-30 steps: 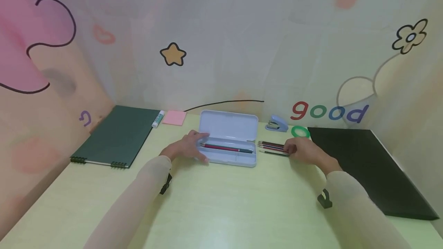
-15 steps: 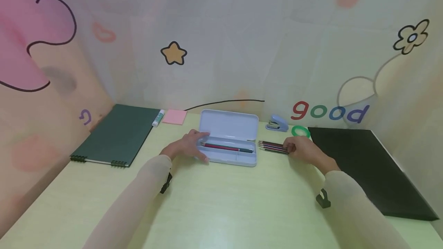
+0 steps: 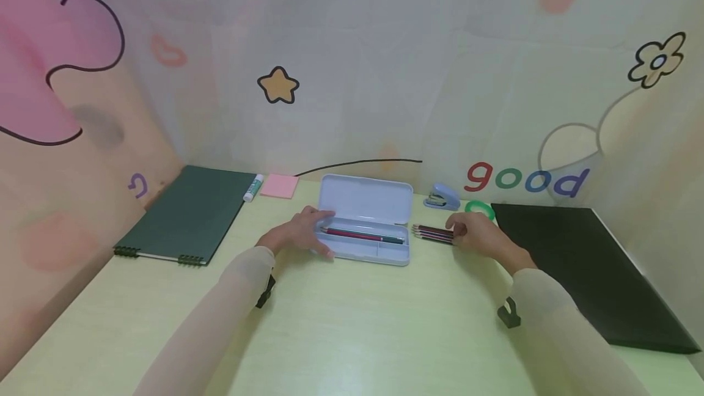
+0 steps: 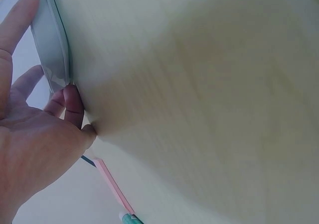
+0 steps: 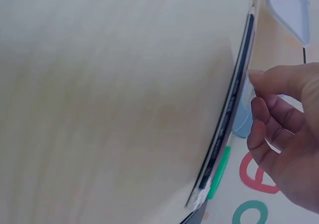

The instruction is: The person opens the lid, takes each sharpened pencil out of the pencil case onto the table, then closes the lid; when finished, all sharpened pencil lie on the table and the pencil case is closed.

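A light-blue pencil case [image 3: 365, 199] lies open on the table, its lid leaning back and red and green pencils [image 3: 357, 235] in its long compartment. My left hand [image 3: 299, 231] grips the left end, thumb at the front and fingers toward the back; in the left wrist view, curled fingers meet the case's corner [image 4: 52, 45]. Right of the case, several dark pencils [image 3: 434, 235] lie side by side, points to the left. At their right ends my right hand [image 3: 478, 234] pinches them with bent fingers, partly hidden from above. In the right wrist view, fingertips reach the dark pencils [image 5: 232, 104].
Behind are a blue stapler [image 3: 442, 197] and green tape roll [image 3: 480, 209]. A black board-like item [image 3: 588, 274] lies at right. At left are a dark-green spiral notebook [image 3: 187, 216], glue stick [image 3: 253, 188] and pink sticky notes [image 3: 279, 186]. A printed curtain [image 3: 352, 78] hangs behind the table.
The front pencil, which lay apart from the others, now lies against them. My right hand has shifted slightly left along the pencils. The left hand stays on the case.
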Motion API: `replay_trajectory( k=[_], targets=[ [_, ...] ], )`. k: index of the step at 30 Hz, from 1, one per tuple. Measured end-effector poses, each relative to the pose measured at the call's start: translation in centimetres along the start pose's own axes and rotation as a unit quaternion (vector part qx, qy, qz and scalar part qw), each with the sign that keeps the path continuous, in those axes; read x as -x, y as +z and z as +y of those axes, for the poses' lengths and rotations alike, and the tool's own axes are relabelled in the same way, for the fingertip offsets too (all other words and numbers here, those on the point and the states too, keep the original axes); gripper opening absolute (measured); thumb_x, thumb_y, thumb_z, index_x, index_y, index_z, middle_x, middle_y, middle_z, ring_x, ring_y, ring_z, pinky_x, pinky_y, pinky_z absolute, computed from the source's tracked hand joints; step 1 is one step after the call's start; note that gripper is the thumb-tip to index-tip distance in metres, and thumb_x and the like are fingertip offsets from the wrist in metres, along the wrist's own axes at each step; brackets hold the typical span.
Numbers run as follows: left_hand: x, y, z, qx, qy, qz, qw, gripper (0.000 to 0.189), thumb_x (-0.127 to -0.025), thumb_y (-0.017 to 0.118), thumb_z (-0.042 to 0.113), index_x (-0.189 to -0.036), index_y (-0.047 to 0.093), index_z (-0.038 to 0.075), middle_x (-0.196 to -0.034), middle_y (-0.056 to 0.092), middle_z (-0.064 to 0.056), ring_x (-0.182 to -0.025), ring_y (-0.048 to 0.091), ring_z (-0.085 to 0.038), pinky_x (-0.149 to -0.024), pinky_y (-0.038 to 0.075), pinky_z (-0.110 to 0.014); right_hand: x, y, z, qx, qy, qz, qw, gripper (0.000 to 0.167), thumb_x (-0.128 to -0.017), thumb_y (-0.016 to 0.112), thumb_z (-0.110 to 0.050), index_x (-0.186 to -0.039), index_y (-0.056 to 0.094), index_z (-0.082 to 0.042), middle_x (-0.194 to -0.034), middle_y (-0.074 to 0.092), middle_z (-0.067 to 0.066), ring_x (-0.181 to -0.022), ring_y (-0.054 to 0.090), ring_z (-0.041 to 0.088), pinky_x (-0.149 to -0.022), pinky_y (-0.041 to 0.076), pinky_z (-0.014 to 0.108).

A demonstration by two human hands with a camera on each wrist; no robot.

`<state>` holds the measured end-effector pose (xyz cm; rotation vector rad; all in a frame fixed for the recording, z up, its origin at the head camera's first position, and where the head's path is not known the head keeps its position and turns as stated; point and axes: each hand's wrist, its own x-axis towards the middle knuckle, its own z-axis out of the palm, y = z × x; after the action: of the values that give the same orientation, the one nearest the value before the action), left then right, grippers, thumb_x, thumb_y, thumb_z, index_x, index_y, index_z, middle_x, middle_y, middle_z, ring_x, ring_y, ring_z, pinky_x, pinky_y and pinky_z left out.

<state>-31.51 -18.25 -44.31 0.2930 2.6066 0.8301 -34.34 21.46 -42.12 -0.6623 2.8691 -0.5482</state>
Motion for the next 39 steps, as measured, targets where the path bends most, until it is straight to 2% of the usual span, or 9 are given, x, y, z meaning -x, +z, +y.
replay_trajectory(
  k=[5, 12, 17, 25, 28, 32, 39],
  targets=[
    [0.1, -0.1, 0.1, -0.007, 0.001, 0.0, 1.0, 0.098, -0.077, 0.086, 0.038, -0.157, 0.031, 0.025, -0.155, 0.028, -0.017, -0.139, 0.031, -0.036, -0.115, 0.033, -0.062, -0.9, 0.1, -1.5, -0.029, -0.003, 0.01, 0.9995, 0.031, -0.089, 0.072, -0.006, -0.118, 0.065, 0.001, -0.097, 0.069, 0.012, -0.091, 0.061, 0.027, -0.082, 0.056, 0.042],
    [0.1, -0.2, 0.2, 0.002, 0.0, -0.002, 1.0, 0.098, -0.076, 0.087, 0.037, -0.157, 0.032, 0.024, -0.155, 0.028, -0.018, -0.139, 0.032, -0.036, -0.115, 0.031, -0.062, -2.5, 1.0, -4.8, -0.077, -0.06, 0.015, 0.9951, 0.034, -0.088, 0.069, -0.001, -0.122, 0.063, 0.004, -0.11, 0.07, 0.021, -0.102, 0.068, 0.035, -0.091, 0.056, 0.05],
    [0.0, -0.1, 0.1, 0.003, -0.002, 0.0, 1.0, 0.099, -0.075, 0.087, 0.038, -0.157, 0.033, 0.025, -0.155, 0.028, -0.018, -0.14, 0.031, -0.037, -0.115, 0.031, -0.063, -3.9, 1.8, -7.1, -0.092, -0.069, -0.006, 0.9933, 0.036, -0.091, 0.067, -0.005, -0.126, 0.062, -0.001, -0.117, 0.07, 0.018, -0.109, 0.066, 0.034, -0.095, 0.055, 0.048],
    [0.0, 0.0, 0.1, 0.008, 0.0, 0.001, 1.0, 0.099, -0.075, 0.088, 0.036, -0.157, 0.033, 0.024, -0.153, 0.029, -0.018, -0.138, 0.031, -0.037, -0.114, 0.032, -0.063, -5.1, 3.4, -9.9, -0.119, -0.077, -0.006, 0.99, 0.035, -0.09, 0.067, -0.004, -0.125, 0.063, -0.002, -0.116, 0.071, 0.016, -0.108, 0.067, 0.03, -0.097, 0.054, 0.046],
    [0.1, 0.0, 0.1, 0.015, -0.003, 0.0, 0.9999, 0.099, -0.076, 0.088, 0.036, -0.157, 0.033, 0.024, -0.153, 0.029, -0.017, -0.138, 0.031, -0.036, -0.115, 0.032, -0.062, -5.3, 4.0, -10.7, -0.118, -0.089, -0.005, 0.989, 0.033, -0.089, 0.069, -0.003, -0.122, 0.065, -0.001, -0.113, 0.072, 0.015, -0.106, 0.068, 0.029, -0.096, 0.055, 0.044],
    [0.0, 0.0, 0.2, 0.011, -0.008, 0.0, 0.9999, 0.098, -0.076, 0.087, 0.037, -0.157, 0.033, 0.026, -0.154, 0.029, -0.017, -0.139, 0.031, -0.036, -0.115, 0.032, -0.062, -5.5, 4.7, -11.6, -0.09, -0.106, -0.014, 0.9902, 0.035, -0.086, 0.072, -0.004, -0.12, 0.066, 0.0, -0.11, 0.073, 0.015, -0.104, 0.069, 0.028, -0.094, 0.056, 0.042],
    [0.1, -0.1, 0.3, 0.005, -0.01, 0.0, 0.9999, 0.097, -0.076, 0.086, 0.039, -0.156, 0.033, 0.026, -0.154, 0.029, -0.017, -0.139, 0.031, -0.037, -0.115, 0.032, -0.062, -5.8, 5.1, -12.4, -0.05, -0.068, -0.045, 0.9954, 0.043, -0.086, 0.075, -0.006, -0.127, 0.064, -0.003, -0.117, 0.072, 0.013, -0.112, 0.067, 0.027, -0.101, 0.052, 0.043]
  ],
)
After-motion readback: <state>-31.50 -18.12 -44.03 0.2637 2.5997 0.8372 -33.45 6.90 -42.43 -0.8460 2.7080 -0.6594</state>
